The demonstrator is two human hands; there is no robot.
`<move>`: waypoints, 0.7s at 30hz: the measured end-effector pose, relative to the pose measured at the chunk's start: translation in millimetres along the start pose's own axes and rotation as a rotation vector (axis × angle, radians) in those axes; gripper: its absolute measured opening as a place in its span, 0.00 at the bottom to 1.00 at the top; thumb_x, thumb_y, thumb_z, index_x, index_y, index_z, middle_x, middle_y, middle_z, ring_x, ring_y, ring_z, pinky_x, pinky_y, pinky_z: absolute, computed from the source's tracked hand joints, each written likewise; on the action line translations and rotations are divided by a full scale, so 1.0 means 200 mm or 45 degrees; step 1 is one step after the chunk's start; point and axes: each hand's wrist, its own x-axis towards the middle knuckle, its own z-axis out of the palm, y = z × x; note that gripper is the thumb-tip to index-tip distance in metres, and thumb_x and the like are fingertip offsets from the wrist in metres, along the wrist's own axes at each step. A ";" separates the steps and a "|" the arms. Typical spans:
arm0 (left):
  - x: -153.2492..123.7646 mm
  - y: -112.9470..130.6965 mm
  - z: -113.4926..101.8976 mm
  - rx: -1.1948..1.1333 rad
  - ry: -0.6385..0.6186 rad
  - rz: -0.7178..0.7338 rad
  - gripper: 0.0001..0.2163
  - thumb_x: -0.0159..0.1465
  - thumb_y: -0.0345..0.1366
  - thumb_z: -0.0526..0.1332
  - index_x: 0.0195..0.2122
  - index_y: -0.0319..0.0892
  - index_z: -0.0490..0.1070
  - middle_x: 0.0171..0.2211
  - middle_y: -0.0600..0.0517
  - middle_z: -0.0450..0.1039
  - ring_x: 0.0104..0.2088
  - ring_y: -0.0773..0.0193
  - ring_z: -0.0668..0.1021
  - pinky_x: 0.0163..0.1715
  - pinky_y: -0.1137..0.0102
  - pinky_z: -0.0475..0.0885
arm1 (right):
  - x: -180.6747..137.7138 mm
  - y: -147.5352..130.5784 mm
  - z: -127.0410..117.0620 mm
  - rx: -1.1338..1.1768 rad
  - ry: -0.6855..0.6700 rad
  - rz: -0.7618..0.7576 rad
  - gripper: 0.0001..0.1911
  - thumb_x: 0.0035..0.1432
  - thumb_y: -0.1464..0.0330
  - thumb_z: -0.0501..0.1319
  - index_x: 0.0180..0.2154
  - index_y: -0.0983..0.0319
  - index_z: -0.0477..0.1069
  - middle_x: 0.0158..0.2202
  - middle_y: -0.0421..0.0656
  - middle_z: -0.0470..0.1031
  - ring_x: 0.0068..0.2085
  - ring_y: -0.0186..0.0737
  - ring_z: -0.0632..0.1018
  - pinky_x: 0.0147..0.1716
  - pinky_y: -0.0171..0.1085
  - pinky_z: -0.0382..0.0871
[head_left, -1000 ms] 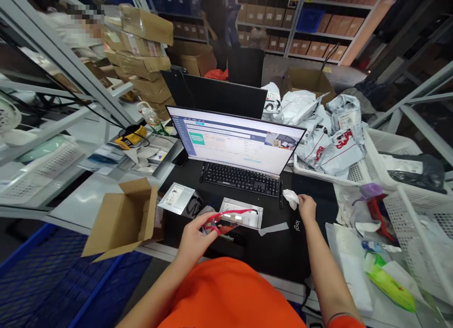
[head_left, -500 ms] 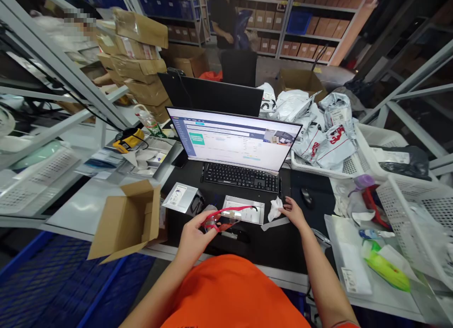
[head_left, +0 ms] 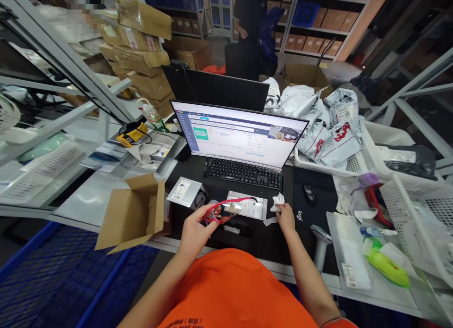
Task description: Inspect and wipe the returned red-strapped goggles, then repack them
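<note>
My left hand [head_left: 197, 226] is closed on red-framed glasses [head_left: 226, 206], held up over the desk by one side. Behind them lies a shallow white box [head_left: 260, 209] with printed paper inside. My right hand [head_left: 285, 217] pinches a crumpled white tissue [head_left: 278, 202] to the right of that box. A thin pale strip [head_left: 271, 221] lies under its fingers. To the left of the glasses stands a white labelled box [head_left: 184, 192], its dark side facing me. A dark object [head_left: 237, 230] on the desk below the glasses is too unclear to name.
A monitor [head_left: 237, 137] and a keyboard [head_left: 244, 172] stand ahead. An open cardboard box [head_left: 122, 219] is at the left. A mouse [head_left: 309, 194] and a handheld scanner [head_left: 321, 245] lie at the right, near baskets of white parcels [head_left: 339, 144]. A person [head_left: 249, 26] stands behind the monitors.
My right hand has closed its fingers on the tissue, which it was only reaching at before. The glasses stay in my left hand, slightly shifted. The view has moved a little.
</note>
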 end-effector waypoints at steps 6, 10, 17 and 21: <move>-0.01 -0.01 0.00 0.009 0.027 -0.020 0.17 0.51 0.40 0.68 0.42 0.40 0.78 0.39 0.46 0.83 0.42 0.53 0.83 0.48 0.61 0.78 | 0.06 -0.02 -0.05 0.170 0.201 0.128 0.20 0.62 0.60 0.50 0.40 0.65 0.75 0.41 0.55 0.76 0.45 0.51 0.75 0.50 0.46 0.68; -0.01 -0.03 0.01 -0.111 0.052 -0.066 0.17 0.51 0.39 0.68 0.41 0.39 0.78 0.38 0.47 0.83 0.41 0.54 0.83 0.45 0.61 0.79 | 0.02 -0.07 -0.08 0.378 0.336 0.240 0.28 0.64 0.51 0.44 0.47 0.66 0.68 0.42 0.56 0.76 0.38 0.48 0.79 0.39 0.43 0.73; 0.01 0.02 0.11 -0.111 0.111 -0.004 0.14 0.53 0.40 0.68 0.40 0.40 0.77 0.37 0.48 0.82 0.39 0.56 0.83 0.44 0.63 0.78 | -0.16 -0.44 -0.14 0.658 0.386 0.161 0.23 0.65 0.49 0.48 0.46 0.60 0.65 0.41 0.48 0.76 0.39 0.45 0.79 0.40 0.42 0.73; 0.00 0.08 0.19 -0.020 0.036 0.112 0.10 0.57 0.39 0.66 0.39 0.42 0.77 0.37 0.50 0.82 0.38 0.60 0.82 0.40 0.68 0.76 | -0.23 -0.66 -0.14 0.738 0.279 0.072 0.21 0.60 0.47 0.57 0.34 0.59 0.68 0.31 0.43 0.74 0.36 0.45 0.75 0.41 0.43 0.69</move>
